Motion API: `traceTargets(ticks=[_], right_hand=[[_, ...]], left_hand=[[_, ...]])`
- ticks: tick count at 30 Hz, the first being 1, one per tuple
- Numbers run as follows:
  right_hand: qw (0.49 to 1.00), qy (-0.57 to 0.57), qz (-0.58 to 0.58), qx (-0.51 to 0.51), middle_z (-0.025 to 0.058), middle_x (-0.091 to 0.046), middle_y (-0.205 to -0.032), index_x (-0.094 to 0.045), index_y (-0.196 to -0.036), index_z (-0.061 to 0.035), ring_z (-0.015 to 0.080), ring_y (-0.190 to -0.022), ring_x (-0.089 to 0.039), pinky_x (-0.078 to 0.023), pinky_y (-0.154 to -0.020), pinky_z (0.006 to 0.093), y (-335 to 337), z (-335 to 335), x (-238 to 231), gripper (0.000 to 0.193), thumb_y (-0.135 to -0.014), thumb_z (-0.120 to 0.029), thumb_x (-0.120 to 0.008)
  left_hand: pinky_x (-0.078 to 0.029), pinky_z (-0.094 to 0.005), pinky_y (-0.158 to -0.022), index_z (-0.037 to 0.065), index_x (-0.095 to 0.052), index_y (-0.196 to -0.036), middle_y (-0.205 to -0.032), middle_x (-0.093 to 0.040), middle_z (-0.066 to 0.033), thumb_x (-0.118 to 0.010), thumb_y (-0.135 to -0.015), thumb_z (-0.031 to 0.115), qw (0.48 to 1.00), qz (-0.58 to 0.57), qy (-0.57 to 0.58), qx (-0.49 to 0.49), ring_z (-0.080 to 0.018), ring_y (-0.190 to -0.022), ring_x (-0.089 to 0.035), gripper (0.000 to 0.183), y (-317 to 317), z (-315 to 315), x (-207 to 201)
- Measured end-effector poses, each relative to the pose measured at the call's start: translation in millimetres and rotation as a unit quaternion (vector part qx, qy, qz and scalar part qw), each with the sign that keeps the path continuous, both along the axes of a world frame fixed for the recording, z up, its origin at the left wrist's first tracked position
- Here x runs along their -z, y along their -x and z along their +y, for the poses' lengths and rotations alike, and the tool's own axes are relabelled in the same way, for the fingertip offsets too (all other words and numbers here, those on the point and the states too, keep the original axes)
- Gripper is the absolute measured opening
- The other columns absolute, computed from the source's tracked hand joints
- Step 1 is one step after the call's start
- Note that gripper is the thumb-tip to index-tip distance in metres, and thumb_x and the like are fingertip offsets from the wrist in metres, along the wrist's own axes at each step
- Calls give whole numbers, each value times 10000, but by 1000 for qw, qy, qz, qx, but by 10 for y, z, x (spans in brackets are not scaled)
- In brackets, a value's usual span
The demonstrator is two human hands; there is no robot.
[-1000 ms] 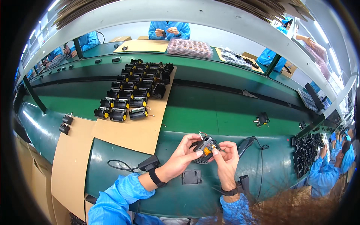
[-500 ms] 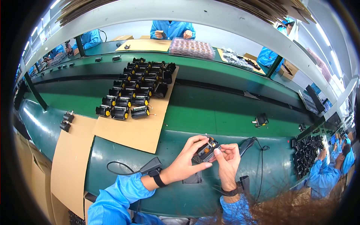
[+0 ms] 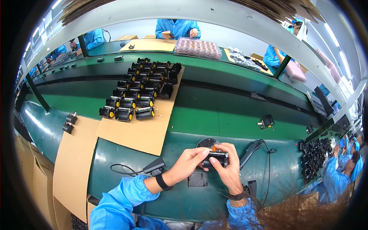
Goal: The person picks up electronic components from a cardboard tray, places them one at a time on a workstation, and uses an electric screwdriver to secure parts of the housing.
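Observation:
Both hands hold a small black plastic assembly (image 3: 209, 163) above the green bench. An orange ribbon cable (image 3: 213, 148) rises from its far edge. My left hand (image 3: 186, 163) grips its left end, with thumb on top. My right hand (image 3: 229, 170) closes round the right end, with its thumb pressed on the near face. Just beyond the assembly, a round dish (image 3: 203, 142) holds small dark pieces. Below the hands lies a flat black square piece (image 3: 197, 179). To the right of my right hand rests a black corded handheld tool (image 3: 250, 151).
Rows of similar black assemblies with yellow gears (image 3: 134, 92) stand on a cardboard sheet (image 3: 147, 142) at left. Another black assembly (image 3: 267, 122) sits to the right. A black clip-like device with a cable (image 3: 154, 166) lies by my left wrist. Co-workers sit opposite and at right.
The assembly has been turned, so a smooth black face now shows toward me. Both hands have shifted their grip and moved slightly nearer, uncovering the round dish.

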State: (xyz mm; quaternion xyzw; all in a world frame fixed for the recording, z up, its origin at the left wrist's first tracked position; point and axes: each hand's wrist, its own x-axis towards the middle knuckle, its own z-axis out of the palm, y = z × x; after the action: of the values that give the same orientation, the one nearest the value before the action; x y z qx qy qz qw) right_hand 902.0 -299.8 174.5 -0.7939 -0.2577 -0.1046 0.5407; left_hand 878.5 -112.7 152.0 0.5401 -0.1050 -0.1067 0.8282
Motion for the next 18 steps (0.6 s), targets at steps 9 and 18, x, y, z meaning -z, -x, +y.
traceTargets(ticks=[9,18], right_hand=[[999,-36,-17,12,133,-618,-1120,-670,-1103,-14,249,-1034,-639,-519,-895,347,-1,-34,68,320,-792,13,-741],[1000,-26,-11,9,141,-609,-1136,-662,-1122,-14,249,-1023,-643,-522,-898,345,3,-57,9,325,-805,4,-729]], left_hand=[[-531,-229,-647,-9,-630,-1333,-1056,-688,-42,-515,-1096,298,997,-39,-65,1,-88,-796,-639,405,61,-67,-65],[-536,-228,-648,-8,-610,-1347,-1114,-690,-60,-494,-1102,308,999,15,4,44,-118,-859,-680,416,37,-46,-92]])
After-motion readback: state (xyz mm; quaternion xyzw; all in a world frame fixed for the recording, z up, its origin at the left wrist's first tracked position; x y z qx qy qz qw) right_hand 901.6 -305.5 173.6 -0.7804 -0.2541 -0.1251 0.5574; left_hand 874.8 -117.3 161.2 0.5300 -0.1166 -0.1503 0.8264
